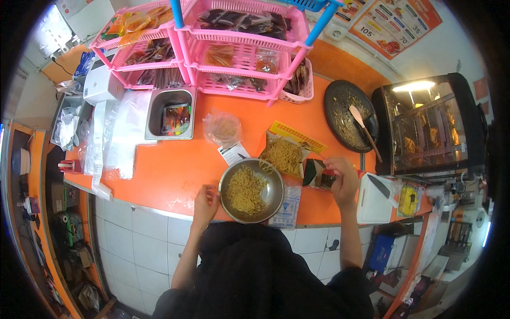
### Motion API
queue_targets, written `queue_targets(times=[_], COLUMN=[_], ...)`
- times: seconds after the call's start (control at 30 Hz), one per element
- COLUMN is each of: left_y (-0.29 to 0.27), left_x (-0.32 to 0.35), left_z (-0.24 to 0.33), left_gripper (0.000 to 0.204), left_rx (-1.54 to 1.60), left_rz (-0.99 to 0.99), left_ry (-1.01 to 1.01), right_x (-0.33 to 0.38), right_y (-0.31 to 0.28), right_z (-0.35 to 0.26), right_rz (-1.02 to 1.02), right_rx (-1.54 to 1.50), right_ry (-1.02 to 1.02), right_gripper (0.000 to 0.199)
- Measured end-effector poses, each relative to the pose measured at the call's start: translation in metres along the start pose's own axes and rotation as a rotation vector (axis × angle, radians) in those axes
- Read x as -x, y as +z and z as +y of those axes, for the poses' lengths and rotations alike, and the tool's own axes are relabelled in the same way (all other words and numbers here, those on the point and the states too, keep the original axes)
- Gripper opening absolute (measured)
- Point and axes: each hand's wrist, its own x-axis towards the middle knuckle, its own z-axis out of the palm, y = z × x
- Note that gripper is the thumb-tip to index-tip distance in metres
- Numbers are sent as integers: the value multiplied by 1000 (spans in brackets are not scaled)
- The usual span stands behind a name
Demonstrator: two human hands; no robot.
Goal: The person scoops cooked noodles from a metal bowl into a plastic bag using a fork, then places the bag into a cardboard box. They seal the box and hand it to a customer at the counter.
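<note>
Golden noodles (246,190) lie in a round metal bowl (280,198) at the table's front edge. My left hand (205,205) is curled at the bowl's left rim, its fingertips against the metal. Behind the bowl and to its right stands an open paper box (304,155) with a yellow flap, full of more noodles (284,156). A few strands hang over the bowl's far rim near this box. My right hand (343,179) is closed in a pinch to the right of the box; a thin, orange-tinted thing seems to stick out from its fingers, too small to name.
A dark package (320,176) lies below my right hand. To the right are a black pan (340,114) with a wooden spatula (366,133), a white cutting board (366,204) with a knife (379,186), and a lit display case (425,122). Pink racks (239,69) stand behind a steel container (151,119).
</note>
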Motion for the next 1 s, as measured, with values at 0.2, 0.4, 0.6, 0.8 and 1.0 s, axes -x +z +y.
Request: queue_targets(times=[0.2,0.4,0.6,0.8,1.0], left_y=[12,36,42,18,10], left_x=[26,30,32,52,48], left_z=[-23,-27,-22,22,47], left_gripper=[61,66,73,71,73], left_rx=[699,766,656,609,589], left_rz=[-557,-538,-464,-406,-355], left_ry=[-283,-259,-249,-175,-124], right_x=[61,114,121,108,63], right_y=[37,102,143,114,53], right_z=[-6,-6,0,1,19], right_rz=[222,149,771,982,952], right_rx=[-149,-226,-833,-1140,-1019], right_ry=[189,458,881,916,718], right_gripper=[20,20,17,14,17])
